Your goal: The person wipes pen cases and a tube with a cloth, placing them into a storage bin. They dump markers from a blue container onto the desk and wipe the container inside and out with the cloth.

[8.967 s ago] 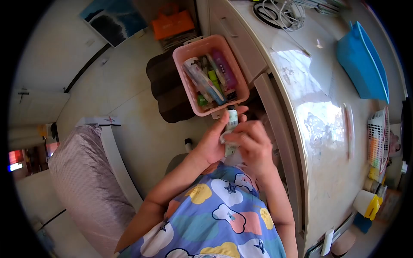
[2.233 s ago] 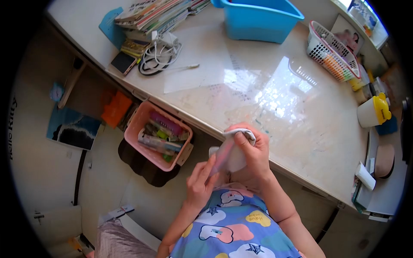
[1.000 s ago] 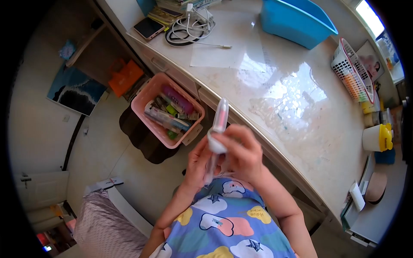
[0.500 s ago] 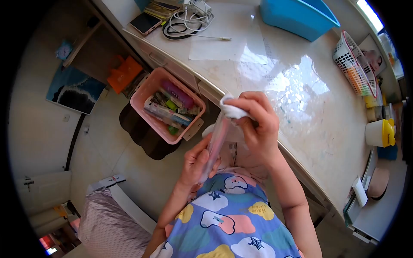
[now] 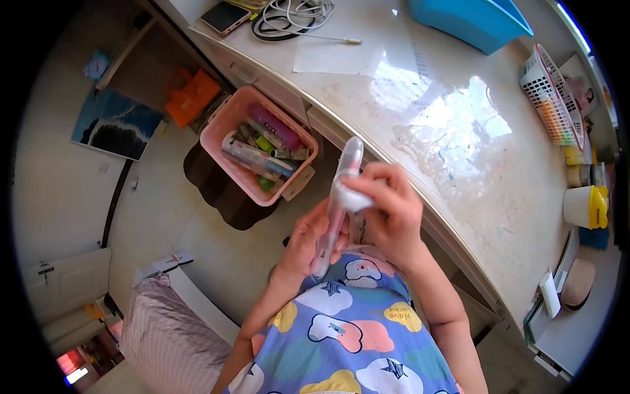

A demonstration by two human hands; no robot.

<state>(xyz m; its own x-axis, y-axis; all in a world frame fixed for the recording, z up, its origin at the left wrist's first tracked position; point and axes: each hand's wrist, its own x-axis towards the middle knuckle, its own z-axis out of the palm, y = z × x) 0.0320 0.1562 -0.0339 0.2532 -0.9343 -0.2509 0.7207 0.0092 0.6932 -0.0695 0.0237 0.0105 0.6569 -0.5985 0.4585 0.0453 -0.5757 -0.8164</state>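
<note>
My left hand is wrapped round the lower part of a long, translucent toothbrush case with something pinkish inside. The case tilts upward in front of my lap, its rounded end near the desk edge. Pinched in my right hand, a crumpled white cloth lies against the middle of the case. My right fingers are slightly blurred.
Left of my hands, a pink bin of bottles and tubes stands on a dark stool. The desk carries a blue container, a white basket, a phone and cables. A yellow-lidded tub is at right.
My right hand and the cloth have slid down from the top end of the case to its middle, uncovering the rounded tip. The view has shifted slightly.
</note>
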